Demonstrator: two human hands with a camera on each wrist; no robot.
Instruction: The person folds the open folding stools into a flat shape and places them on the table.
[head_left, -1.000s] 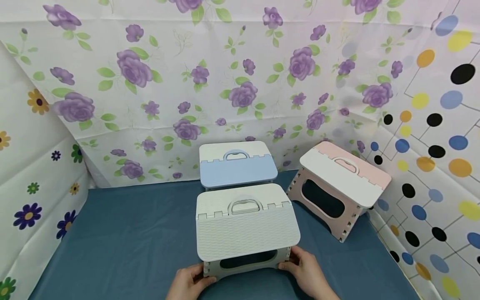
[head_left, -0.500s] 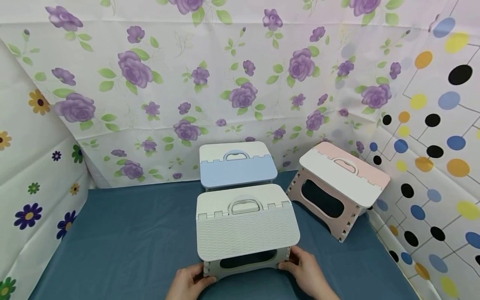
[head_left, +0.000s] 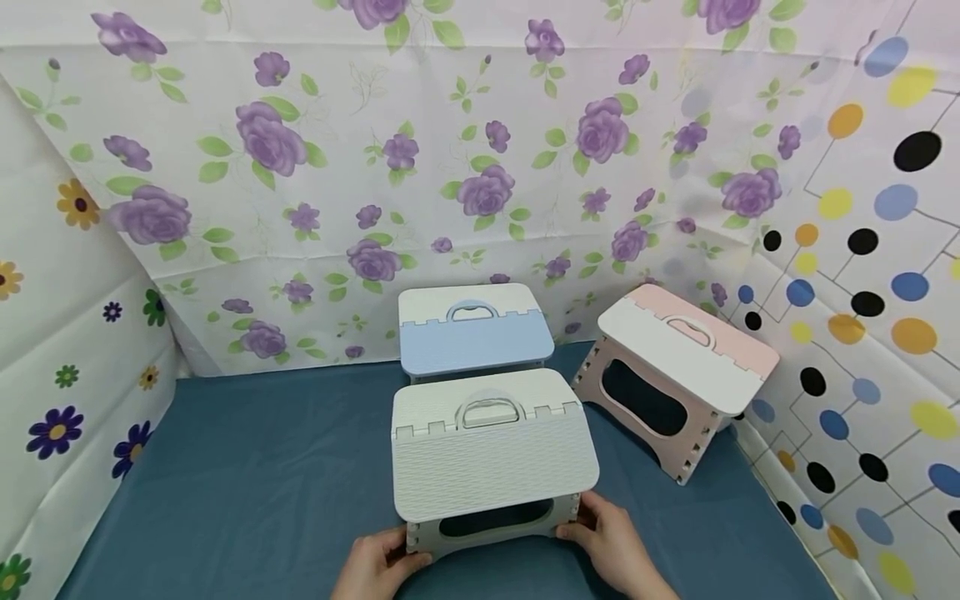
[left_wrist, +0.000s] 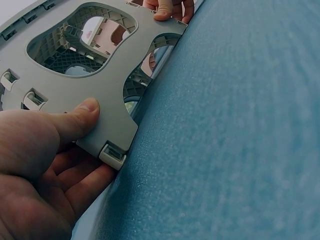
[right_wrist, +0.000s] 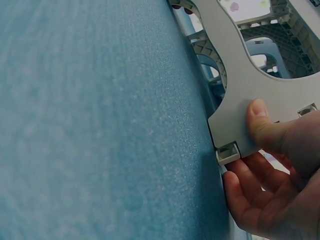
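Observation:
A pale grey-green folding stool stands unfolded on the blue cloth, its white loop handle set in the middle of the top. My left hand grips the lower left of its near leg panel, thumb on the outer face and fingers behind the edge, as the left wrist view shows. On the opposite side my right hand holds the lower right of the same panel in a like pinch. In the right wrist view the right thumb presses flat on the panel near its foot.
Just behind stands a blue-and-white folding stool. A pink-and-white folding stool sits turned at an angle to the right. Blue cloth covers the surface, with a flowered sheet behind and a dotted sheet at right.

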